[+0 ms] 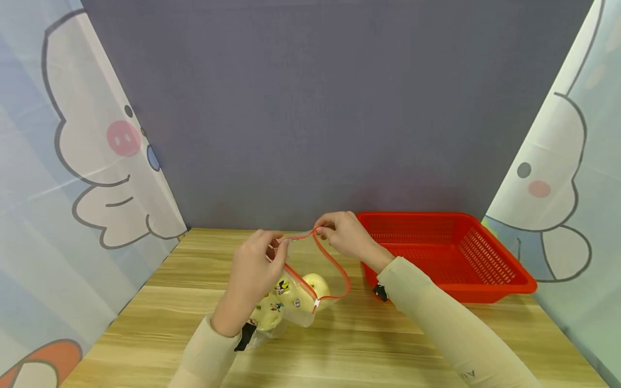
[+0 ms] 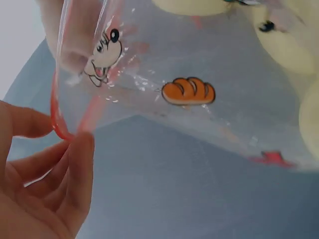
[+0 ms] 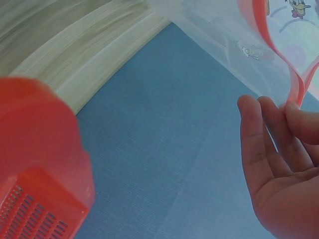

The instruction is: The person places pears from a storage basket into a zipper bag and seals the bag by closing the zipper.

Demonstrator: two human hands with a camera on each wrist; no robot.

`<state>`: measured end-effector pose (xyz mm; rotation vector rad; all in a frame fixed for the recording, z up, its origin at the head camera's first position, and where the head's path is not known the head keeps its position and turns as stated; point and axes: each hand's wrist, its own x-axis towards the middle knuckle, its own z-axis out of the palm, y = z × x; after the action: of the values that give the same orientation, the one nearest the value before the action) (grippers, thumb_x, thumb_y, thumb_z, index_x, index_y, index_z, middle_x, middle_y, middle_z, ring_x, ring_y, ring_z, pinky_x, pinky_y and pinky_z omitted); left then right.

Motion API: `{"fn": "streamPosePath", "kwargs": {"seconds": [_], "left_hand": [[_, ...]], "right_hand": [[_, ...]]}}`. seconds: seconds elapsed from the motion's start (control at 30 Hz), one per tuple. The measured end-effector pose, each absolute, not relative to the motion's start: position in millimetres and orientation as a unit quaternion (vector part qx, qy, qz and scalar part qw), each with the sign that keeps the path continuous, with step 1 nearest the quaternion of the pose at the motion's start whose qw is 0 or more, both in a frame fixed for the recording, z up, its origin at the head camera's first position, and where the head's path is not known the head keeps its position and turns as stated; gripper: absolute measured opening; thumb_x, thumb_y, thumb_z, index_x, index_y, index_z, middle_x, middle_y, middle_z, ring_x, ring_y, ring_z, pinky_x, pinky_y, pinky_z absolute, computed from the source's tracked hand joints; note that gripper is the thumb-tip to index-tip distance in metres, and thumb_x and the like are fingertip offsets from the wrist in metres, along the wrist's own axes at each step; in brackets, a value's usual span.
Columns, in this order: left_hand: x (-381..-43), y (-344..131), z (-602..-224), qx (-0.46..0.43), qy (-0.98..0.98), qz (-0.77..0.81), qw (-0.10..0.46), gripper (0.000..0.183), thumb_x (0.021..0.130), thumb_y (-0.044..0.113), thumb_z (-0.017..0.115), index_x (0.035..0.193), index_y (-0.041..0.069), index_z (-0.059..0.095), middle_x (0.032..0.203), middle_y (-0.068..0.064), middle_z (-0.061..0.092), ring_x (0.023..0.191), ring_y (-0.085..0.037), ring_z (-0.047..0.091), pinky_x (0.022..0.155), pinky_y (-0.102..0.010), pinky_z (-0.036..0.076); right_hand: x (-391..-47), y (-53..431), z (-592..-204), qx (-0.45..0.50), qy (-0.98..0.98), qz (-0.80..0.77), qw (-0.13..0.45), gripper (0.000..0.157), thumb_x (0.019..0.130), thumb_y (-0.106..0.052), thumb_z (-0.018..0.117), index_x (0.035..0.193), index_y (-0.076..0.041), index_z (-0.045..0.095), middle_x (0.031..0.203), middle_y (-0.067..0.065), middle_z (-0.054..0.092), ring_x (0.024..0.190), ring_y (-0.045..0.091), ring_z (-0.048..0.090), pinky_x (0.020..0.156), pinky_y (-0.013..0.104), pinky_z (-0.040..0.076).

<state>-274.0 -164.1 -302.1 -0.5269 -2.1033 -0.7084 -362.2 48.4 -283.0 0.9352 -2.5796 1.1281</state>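
Observation:
A clear zip bag (image 1: 304, 318) printed with cartoon figures stands with its red-edged mouth spread wide; a white slider sits on the near part of the zip. Inside it are several round, pale yellow fruits (image 1: 316, 285). My left hand (image 1: 254, 267) pinches the left end of the bag's mouth between thumb and fingers, seen close in the left wrist view. At the far right end of the mouth, my right hand (image 1: 345, 234) pinches the red zip (image 3: 297, 89) between thumb and fingers. The left hand and forearm hide part of the bag.
A red plastic basket (image 1: 448, 293) with slotted walls stands on the wooden table (image 1: 160, 302), right of the bag and beside my right forearm. A grey cloth screen (image 1: 291, 108) rises behind the table, and cartoon curtains (image 1: 97, 215) hang at both sides.

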Motion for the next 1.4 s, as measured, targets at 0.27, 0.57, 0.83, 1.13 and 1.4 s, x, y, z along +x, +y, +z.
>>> {"fn": "streamPosePath", "kwargs": {"seconds": [0.27, 0.57, 0.83, 1.13, 1.4], "left_hand": [[-253.8, -152.8, -309.0, -0.284, -0.792, -0.133, 0.524, 0.019, 0.095, 0.014, 0.058, 0.093, 0.000, 0.072, 0.083, -0.008, 0.067, 0.067, -0.025, 0.063, 0.054, -0.034, 0.056], [-233.4, -134.3, -340.7, -0.386, -0.773, -0.080, 0.498, 0.030, 0.094, 0.033, 0.059, 0.073, 0.013, 0.055, 0.071, 0.003, 0.049, 0.059, -0.015, 0.049, 0.052, -0.025, 0.045], [-222.6, -127.7, -370.0, -0.365, -0.792, -0.003, 0.489, 0.038, 0.103, 0.035, 0.043, 0.077, 0.012, 0.058, 0.071, 0.002, 0.051, 0.062, -0.018, 0.053, 0.056, -0.029, 0.049], [-225.1, -129.4, -375.0, -0.355, -0.790, -0.032, 0.499, 0.032, 0.101, 0.014, 0.043, 0.070, 0.011, 0.054, 0.067, 0.002, 0.045, 0.053, -0.015, 0.048, 0.045, -0.022, 0.042], [-228.9, -138.4, -366.0, -0.344, -0.788, -0.056, 0.507, 0.030, 0.102, 0.014, 0.043, 0.074, 0.008, 0.053, 0.071, 0.000, 0.046, 0.049, -0.012, 0.043, 0.040, -0.018, 0.034]], "right_hand": [[-360.7, 48.0, -282.9, 0.305, -0.868, 0.382, 0.086, 0.010, 0.098, -0.007, 0.067, 0.097, -0.006, 0.077, 0.089, 0.009, 0.075, 0.068, 0.010, 0.065, 0.059, 0.027, 0.057], [-360.0, 48.1, -282.3, 0.308, -0.872, 0.364, 0.108, 0.009, 0.098, -0.009, 0.068, 0.096, -0.007, 0.077, 0.090, 0.008, 0.075, 0.066, 0.012, 0.058, 0.058, 0.027, 0.051], [-358.0, 48.1, -282.7, 0.295, -0.870, 0.384, 0.090, 0.009, 0.099, -0.010, 0.068, 0.100, -0.008, 0.076, 0.094, 0.005, 0.075, 0.071, 0.015, 0.065, 0.061, 0.029, 0.056], [-358.9, 49.9, -289.4, 0.301, -0.851, 0.424, 0.069, 0.008, 0.099, -0.010, 0.068, 0.101, -0.011, 0.075, 0.101, 0.001, 0.075, 0.089, 0.020, 0.070, 0.076, 0.035, 0.059], [-361.3, 54.0, -293.1, 0.316, -0.802, 0.507, 0.017, 0.009, 0.100, -0.010, 0.065, 0.104, -0.008, 0.074, 0.116, 0.008, 0.074, 0.110, 0.022, 0.068, 0.097, 0.044, 0.056]]}}
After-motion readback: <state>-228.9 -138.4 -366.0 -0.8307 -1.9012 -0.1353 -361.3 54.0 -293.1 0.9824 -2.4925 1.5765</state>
